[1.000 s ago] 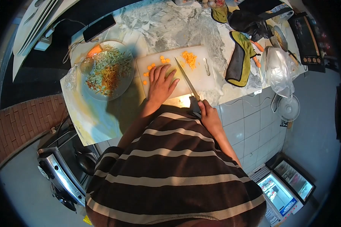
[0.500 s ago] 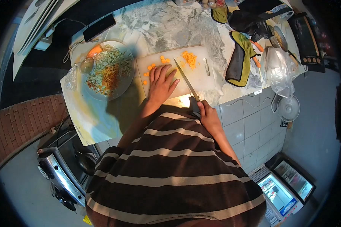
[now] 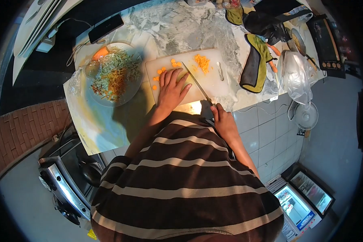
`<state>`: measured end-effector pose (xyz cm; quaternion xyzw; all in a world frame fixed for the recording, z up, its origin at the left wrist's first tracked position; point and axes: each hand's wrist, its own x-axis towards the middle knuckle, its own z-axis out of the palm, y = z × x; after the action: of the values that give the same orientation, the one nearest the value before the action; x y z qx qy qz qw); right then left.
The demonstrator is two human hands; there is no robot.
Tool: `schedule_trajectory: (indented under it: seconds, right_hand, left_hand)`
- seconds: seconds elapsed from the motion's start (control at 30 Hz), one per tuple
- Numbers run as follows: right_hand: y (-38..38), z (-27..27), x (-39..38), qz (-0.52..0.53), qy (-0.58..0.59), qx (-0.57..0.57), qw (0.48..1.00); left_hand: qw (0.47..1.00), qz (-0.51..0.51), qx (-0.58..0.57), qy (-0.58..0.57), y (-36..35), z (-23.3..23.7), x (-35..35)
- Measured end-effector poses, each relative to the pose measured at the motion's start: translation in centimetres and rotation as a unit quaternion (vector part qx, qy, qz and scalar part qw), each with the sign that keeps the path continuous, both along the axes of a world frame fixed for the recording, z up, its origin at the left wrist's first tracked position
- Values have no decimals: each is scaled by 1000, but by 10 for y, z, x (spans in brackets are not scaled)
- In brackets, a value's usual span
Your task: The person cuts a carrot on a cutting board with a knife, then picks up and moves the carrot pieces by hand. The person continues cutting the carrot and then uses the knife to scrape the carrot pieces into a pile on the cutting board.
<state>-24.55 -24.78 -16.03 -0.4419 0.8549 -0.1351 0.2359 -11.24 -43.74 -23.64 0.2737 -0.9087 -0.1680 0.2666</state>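
Note:
My right hand (image 3: 225,124) grips the handle of a long kitchen knife (image 3: 196,83). Its blade slants up and left across the white cutting board (image 3: 203,90), the tip close to my left fingers. On the board my left hand (image 3: 172,90) lies palm down with fingers stretched and the thumb apart; anything under the fingers is hidden. Round carrot slices (image 3: 159,71) lie around its fingertips and to its left. Right of the blade is a small heap of diced carrot (image 3: 202,63), with a small pale utensil (image 3: 220,71) beside it.
A large plate (image 3: 129,94) of shredded vegetables, with an orange carrot piece, stands left of the board. A black phone (image 3: 105,29) lies behind it. On the right are a green-and-black cloth item (image 3: 255,64), orange-handled tools and a clear plastic bag (image 3: 296,76).
The knife has swung slightly left, bringing its tip nearer my left fingers. My left hand stays in nearly the same place on the board.

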Motion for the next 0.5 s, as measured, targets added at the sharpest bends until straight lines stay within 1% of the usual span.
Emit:
schedule_trajectory:
  seconds: [0.13, 0.3, 0.5]
  right_hand:
    - [-3, 5, -2, 1, -7, 22, 1000]
    - [-6, 10, -5, 8, 12, 57, 998]
    - [-6, 3, -13, 19, -2, 46, 999]
  left_hand:
    - [1000, 0, 2, -6, 0, 0, 0]
    - [1000, 0, 4, -9, 0, 1, 0]
    - [1000, -1, 4, -7, 0, 1, 0]
